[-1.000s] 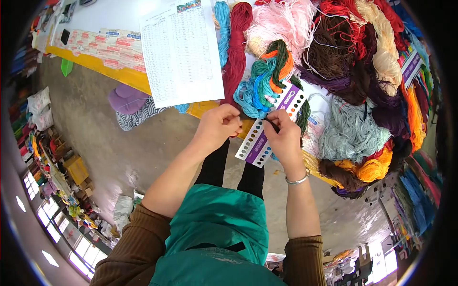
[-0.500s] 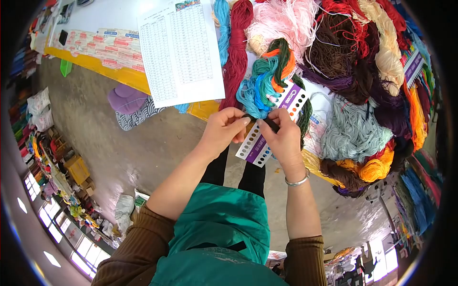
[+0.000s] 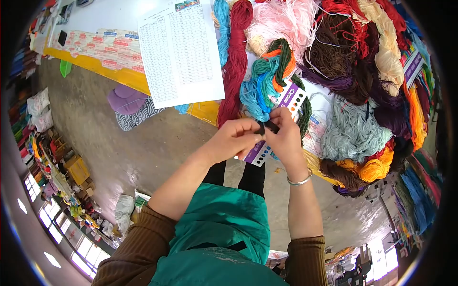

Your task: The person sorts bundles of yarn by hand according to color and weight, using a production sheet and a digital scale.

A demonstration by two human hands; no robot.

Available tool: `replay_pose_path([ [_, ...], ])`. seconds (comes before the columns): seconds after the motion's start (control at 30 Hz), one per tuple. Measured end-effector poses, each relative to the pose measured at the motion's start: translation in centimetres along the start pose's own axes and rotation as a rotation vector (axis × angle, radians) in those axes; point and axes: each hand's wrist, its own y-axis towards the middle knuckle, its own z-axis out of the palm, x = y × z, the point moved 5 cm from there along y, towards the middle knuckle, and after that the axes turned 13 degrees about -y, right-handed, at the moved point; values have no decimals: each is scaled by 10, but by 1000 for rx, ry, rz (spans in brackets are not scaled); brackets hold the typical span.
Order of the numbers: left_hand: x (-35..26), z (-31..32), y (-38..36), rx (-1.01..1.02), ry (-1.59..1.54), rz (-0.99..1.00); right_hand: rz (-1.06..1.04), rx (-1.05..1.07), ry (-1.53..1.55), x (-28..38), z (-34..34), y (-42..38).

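Brown ribbed sleeves, green apron, seemingly black trousers, silver bangle.

Dark thread partly hidden by the fingers

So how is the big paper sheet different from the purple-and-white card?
The paper sheet carries rows of small dark print; the card has a purple band and rows of coloured spots. The sheet is larger and clear of the hands, while the card is partly hidden by them. Both are white and printed, and reach over the yellow table edge.
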Motion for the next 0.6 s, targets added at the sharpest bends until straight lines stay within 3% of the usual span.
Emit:
replay_pose_path([
  [0.1, 3, 0, 3, 62, 22, -4, -21, -31, -125, 2, -1, 3],
  [0.2, 7, -1, 13, 54, 89, 35, 62, 56, 152, -6, 0, 5],
  [0.27, 5, 0, 19, -176, 337, -9, 36, 59, 130, -6, -1, 4],
  [0.33, 14, 0, 22, -203, 317, -19, 53, 120, 131, -5, -1, 3],
  [0.4, -3, 9, 16, -237, 804, 423, 39, 109, 165, -8, 1, 2],
  [0.53, -10, 11, 17, -212, 1152, 311, 80, 111, 399, -6, 4, 1],
  [0.6, -8, 12, 21, -220, 1261, 348, 81, 137, 283, -10, 1, 3],
])
